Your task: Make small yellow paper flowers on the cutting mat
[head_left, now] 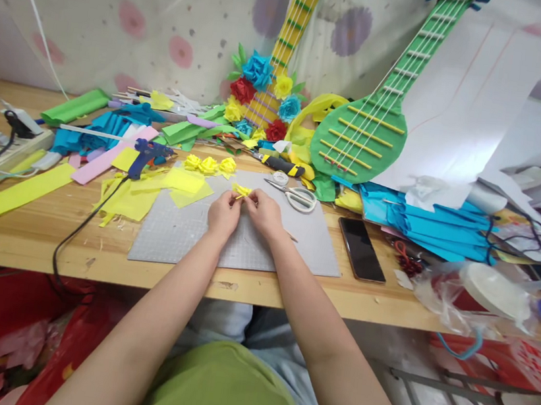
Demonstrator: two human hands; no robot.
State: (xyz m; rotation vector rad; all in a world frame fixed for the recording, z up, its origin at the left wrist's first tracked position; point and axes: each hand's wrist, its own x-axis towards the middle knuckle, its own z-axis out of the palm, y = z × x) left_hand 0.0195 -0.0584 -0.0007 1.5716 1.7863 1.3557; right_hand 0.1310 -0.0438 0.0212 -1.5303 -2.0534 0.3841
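Note:
Above a grey cutting mat [171,236], both my hands meet around a small yellow paper flower [241,190]. My left hand [224,213] pinches it from the left, and my right hand [264,212] pinches it from the right. The fingertips partly hide its lower part. Just behind it stand several finished yellow paper flowers [208,166] in a row. Yellow crepe paper squares [184,181] overlap the mat's left side. Scissors [299,198] with pale handles lie beyond my right hand, beside a small roll of tape [280,177].
A blue glue gun [145,158] rests at the left, its black cord hanging over the table edge. Right of the mat lies a phone [362,249]. Behind stand a green paper lute [361,138] and a flowered yellow one [283,51]. Blue crepe paper [427,223] is heaped at the right.

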